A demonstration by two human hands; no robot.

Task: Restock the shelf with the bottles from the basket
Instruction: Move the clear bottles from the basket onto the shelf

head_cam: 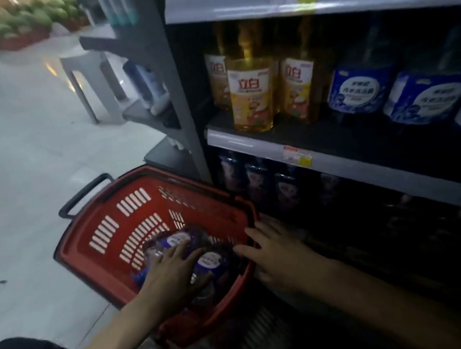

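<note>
Left hand (pixel 174 272): fingers spread and nearly straight, laid on the clear plastic bottles with purple-blue labels (pixel 180 238). These lie on their sides in the red slotted plastic basket (pixel 106 211) on the floor. Right hand (pixel 273 251): open wide, holding nothing, at the basket's shelf-side rim; I cannot tell whether it touches. Beyond, the grey metal shelf (pixel 248 141) carries yellow liquid bottles (pixel 249 93) beside blue-labelled bottles (pixel 362 88).
</note>
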